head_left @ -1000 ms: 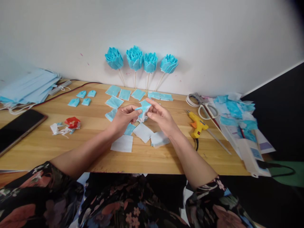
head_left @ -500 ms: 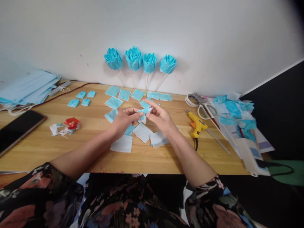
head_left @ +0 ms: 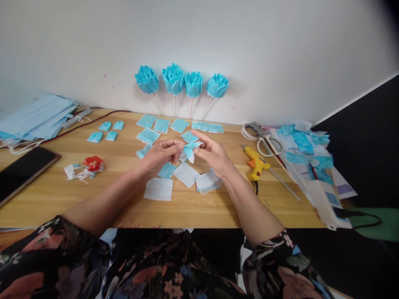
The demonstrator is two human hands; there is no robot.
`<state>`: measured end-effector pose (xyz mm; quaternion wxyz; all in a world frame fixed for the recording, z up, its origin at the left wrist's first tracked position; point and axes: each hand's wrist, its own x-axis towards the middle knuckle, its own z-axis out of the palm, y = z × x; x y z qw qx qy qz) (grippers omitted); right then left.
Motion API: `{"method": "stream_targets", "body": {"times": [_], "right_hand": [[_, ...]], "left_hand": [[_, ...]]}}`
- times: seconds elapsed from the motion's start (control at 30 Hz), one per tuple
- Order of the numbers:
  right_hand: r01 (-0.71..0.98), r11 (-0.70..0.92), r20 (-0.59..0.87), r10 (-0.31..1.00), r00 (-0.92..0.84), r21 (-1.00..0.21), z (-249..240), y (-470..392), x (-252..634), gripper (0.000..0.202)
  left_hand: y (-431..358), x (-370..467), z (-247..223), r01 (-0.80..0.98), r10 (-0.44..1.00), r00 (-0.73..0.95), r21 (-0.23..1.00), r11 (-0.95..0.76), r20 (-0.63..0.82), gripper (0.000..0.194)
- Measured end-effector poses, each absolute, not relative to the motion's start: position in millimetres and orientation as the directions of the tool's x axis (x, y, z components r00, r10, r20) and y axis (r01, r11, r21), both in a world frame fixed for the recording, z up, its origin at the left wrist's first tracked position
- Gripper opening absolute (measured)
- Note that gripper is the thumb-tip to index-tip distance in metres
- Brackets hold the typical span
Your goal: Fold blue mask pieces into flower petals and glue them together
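Note:
Between my two hands is a small blue fabric piece [head_left: 190, 150], folded, with a white tip pointing down. My left hand [head_left: 165, 154] pinches its left corner between thumb and fingers. My right hand [head_left: 213, 154] grips its right side with thumb and fingers, the index finger stretched out above. Below and around my hands lie blue fabric squares [head_left: 149, 136] in loose rows. A few pieces nearer me, such as a pale square [head_left: 158, 189], show their white side. Several folded blue petals [head_left: 95, 137] sit apart on the left.
Several blue fabric flowers [head_left: 173, 79] on sticks lean on the wall. Face masks [head_left: 40, 116], a phone [head_left: 25, 170] and red and white scraps [head_left: 93, 163] are on the left. A yellow glue gun [head_left: 258, 162], scissors [head_left: 268, 143] and blue scraps [head_left: 302, 143] lie right.
The folded fabric piece has opened out and now shows more of its blue face and pointed tip. My left fingers have shifted on its corner. The view has tilted slightly.

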<state>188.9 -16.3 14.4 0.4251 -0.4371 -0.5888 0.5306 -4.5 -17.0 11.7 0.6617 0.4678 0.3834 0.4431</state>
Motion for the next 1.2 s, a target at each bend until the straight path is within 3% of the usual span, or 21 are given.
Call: {"method": "stream_targets", "body": {"times": [0.3, 0.53, 0.6, 0.83, 1.2], "right_hand": [[0.083, 0.069, 0.043, 0.959, -0.280, -0.994, 12.8, -17.7, 185.6, 0.066], [0.063, 0.040, 0.022, 0.964, -0.263, -0.997, 13.2, -16.5, 187.0, 0.066], [0.069, 0.039, 0.021, 0.968, -0.250, -0.997, 13.5, -16.5, 187.4, 0.064], [0.041, 0.016, 0.006, 0.973, -0.229, -0.999, 15.0, -18.4, 185.2, 0.063], [-0.006, 0.027, 0.028, 0.961, -0.276, -1.000, 9.0, -16.2, 185.3, 0.066]], "left_hand": [[-17.9, -8.7, 9.0, -0.095, 0.964, 0.266, 0.995, 0.039, -0.012, 0.027], [-13.9, -9.3, 10.2, -0.258, 0.956, 0.292, 0.959, 0.115, -0.035, 0.018], [-13.0, -9.3, 9.4, -0.279, 0.953, 0.303, 0.954, 0.111, -0.022, 0.024], [-19.2, -5.8, 8.0, -0.139, 0.953, 0.303, 0.989, 0.059, -0.014, 0.025], [-19.2, -4.3, 8.1, -0.099, 0.981, 0.196, 0.995, 0.015, 0.004, 0.021]]}}
